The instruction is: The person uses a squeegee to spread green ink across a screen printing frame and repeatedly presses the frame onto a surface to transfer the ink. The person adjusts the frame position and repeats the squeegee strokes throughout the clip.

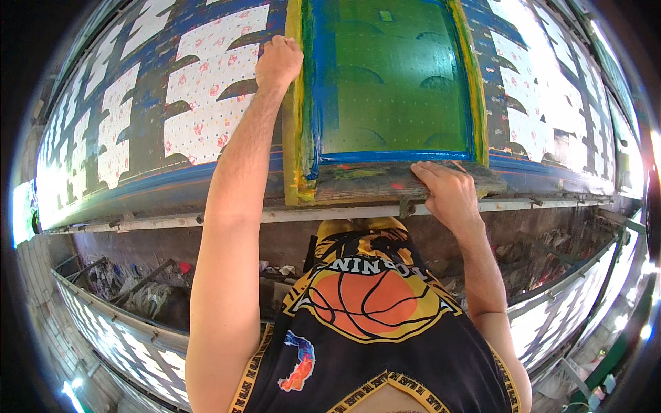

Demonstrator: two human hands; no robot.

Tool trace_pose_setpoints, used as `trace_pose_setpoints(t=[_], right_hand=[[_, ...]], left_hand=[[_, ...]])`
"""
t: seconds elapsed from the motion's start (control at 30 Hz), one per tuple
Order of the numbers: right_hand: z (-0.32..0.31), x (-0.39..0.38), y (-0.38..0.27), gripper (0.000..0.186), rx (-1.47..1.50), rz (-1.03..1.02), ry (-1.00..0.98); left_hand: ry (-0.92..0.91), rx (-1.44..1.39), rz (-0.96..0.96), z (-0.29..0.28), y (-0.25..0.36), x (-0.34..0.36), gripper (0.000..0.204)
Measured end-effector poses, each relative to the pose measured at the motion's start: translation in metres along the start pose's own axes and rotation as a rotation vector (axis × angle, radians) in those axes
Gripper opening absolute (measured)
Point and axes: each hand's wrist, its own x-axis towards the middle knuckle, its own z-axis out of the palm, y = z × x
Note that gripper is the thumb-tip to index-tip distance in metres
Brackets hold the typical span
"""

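A screen printing frame (295, 124) with a green mesh (392, 89) lies flat on the long printing table in front of me. Blue tape or paint borders the mesh, and the frame's sides are stained yellow. My left hand (279, 62) is closed around the frame's left side, toward its far part. At the near end, my right hand (449, 193) rests its fingers over the dark, paint-smeared wooden edge (365, 182), with the thumb side lower down. Whatever lies under the frame shows only faintly through the mesh.
White cut fabric pieces with small red prints (210, 86) lie in rows left of the frame, and more pieces (530, 103) to its right. A metal rail (172, 221) with small stops runs along the table's near edge. Behind me stands another table (131, 337) with white pieces.
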Motion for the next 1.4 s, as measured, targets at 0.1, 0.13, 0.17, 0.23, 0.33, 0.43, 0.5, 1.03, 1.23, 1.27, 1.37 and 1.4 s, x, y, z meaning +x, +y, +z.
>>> trace_pose_setpoints(t=[0.1, 0.13, 0.17, 0.23, 0.33, 0.43, 0.5, 1.03, 1.23, 1.27, 1.37, 1.4], right_hand=[[-0.006, 0.003, -0.002, 0.059, -0.013, -0.005, 0.010], [-0.005, 0.006, -0.002, 0.059, -0.011, -0.036, 0.041], [-0.004, 0.008, 0.000, 0.060, -0.019, 0.002, -0.020], [0.004, 0.015, 0.004, 0.061, -0.024, 0.008, -0.069], [0.023, 0.021, 0.005, 0.063, -0.062, 0.045, -0.084], [0.033, 0.029, 0.011, 0.064, -0.068, 0.014, 0.008], [0.034, 0.045, 0.019, 0.062, -0.095, 0.018, 0.040], [-0.007, 0.400, 0.172, 0.035, -0.252, 0.112, 0.017], [-0.012, 0.487, 0.227, 0.033, -0.285, 0.000, 0.031], [-0.018, 0.500, 0.235, 0.032, -0.310, -0.025, -0.002], [-0.036, 0.528, 0.249, 0.027, -0.238, 0.045, -0.152], [-0.039, 0.536, 0.250, 0.026, -0.234, 0.001, -0.141]], left_hand=[[-0.019, -0.002, 0.003, -0.002, 0.001, 0.000, 0.047], [-0.025, 0.001, 0.006, -0.002, 0.001, 0.000, 0.047], [-0.029, 0.001, 0.007, -0.003, 0.001, 0.000, 0.047], [-0.026, -0.008, 0.009, -0.005, 0.002, 0.000, 0.046], [-0.016, -0.022, 0.002, -0.004, 0.001, -0.001, 0.046], [-0.014, -0.026, -0.003, -0.003, 0.000, 0.000, 0.045], [-0.024, -0.045, 0.004, -0.003, -0.001, 0.004, 0.043], [0.027, -0.020, -0.041, -0.006, 0.006, 0.001, 0.034], [0.039, -0.033, -0.053, -0.008, 0.009, 0.000, 0.029], [0.052, -0.035, -0.050, -0.008, 0.009, 0.000, 0.028], [0.068, -0.041, -0.056, -0.006, 0.008, 0.000, 0.027], [0.072, -0.040, -0.060, -0.006, 0.008, -0.001, 0.026]])
